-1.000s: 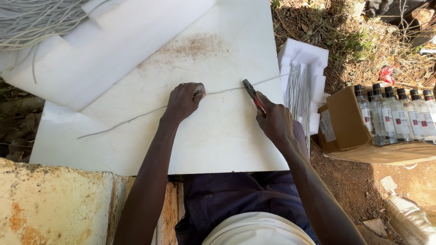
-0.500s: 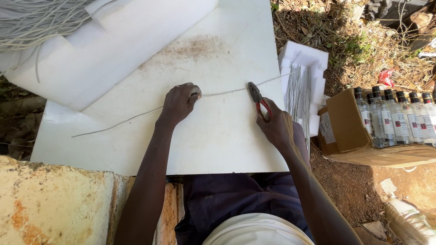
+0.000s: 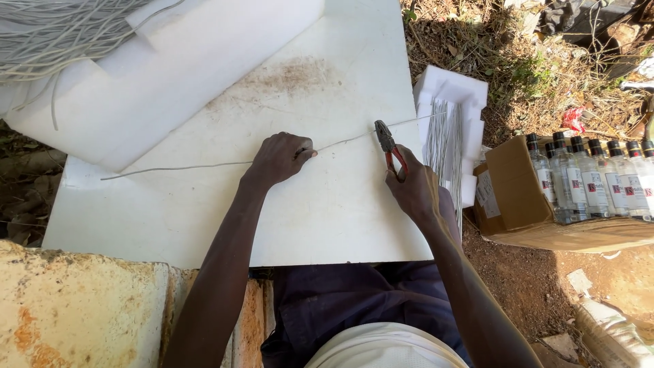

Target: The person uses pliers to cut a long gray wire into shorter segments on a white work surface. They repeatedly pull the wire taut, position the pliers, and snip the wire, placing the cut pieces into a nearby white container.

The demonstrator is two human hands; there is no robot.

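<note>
A brown cardboard box [image 3: 518,184] lay on its side on the bare ground well to the right of the person's right hand [image 3: 412,191], holding a row of clear glass bottles [image 3: 599,180] with dark caps. Nearer that hand, just beyond its knuckles, a white foam tray [image 3: 470,95] held a bundle of cut straight wires [image 3: 444,136].

A long thin wire [image 3: 177,166] lay across the white board [image 3: 204,218]. The left hand [image 3: 279,158] was closed in a fist over it, fingers curled down and pinning it to the board, with one end trailing far out to that hand's left. To the right of those fingers the wire ran on to the red-handled pliers [image 3: 388,146], which the right hand gripped by the handles, fingers wrapped tightly around them. The plier jaws met the wire between the two hands; whether they were fully closed on it could not be told. Past the jaws the wire reached the foam tray.

Beyond the left hand sat a large white foam block [image 3: 163,75], with a tangled coil of grey wire [image 3: 61,34] at its far end. A yellowed, stained foam slab [image 3: 75,307] lay under the left forearm.
</note>
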